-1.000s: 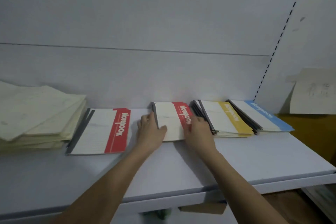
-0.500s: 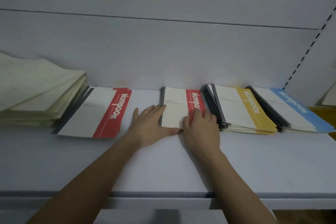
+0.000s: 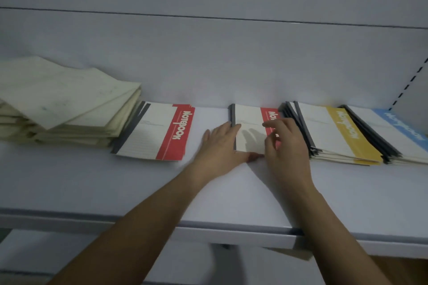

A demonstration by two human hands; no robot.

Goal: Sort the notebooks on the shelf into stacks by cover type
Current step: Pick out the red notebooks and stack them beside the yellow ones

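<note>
Notebooks lay in rows along the back of the white shelf (image 3: pixel 115 187). A small red notebook (image 3: pixel 250 127) sat flat near the middle, and both hands were at it. The left hand (image 3: pixel 220 146) lay flat on the shelf with its fingers straight, pressed against the dark spine on the notebook's left edge, and its thumb reached along the near edge. The right hand (image 3: pixel 284 143) came in from the right, with its fingers bent a little and spread over the red strip of the cover. It was hard to tell if those fingers touched the cover or hung just above it. Both arms were stretched out forward over the shelf. To the left was a bigger red notebook stack (image 3: pixel 157 132), and past that a heap of pale books (image 3: pixel 58 109). To the right sat a yellow notebook stack (image 3: pixel 338 134), then a blue notebook stack (image 3: pixel 393 127) at the edge of view.
</note>
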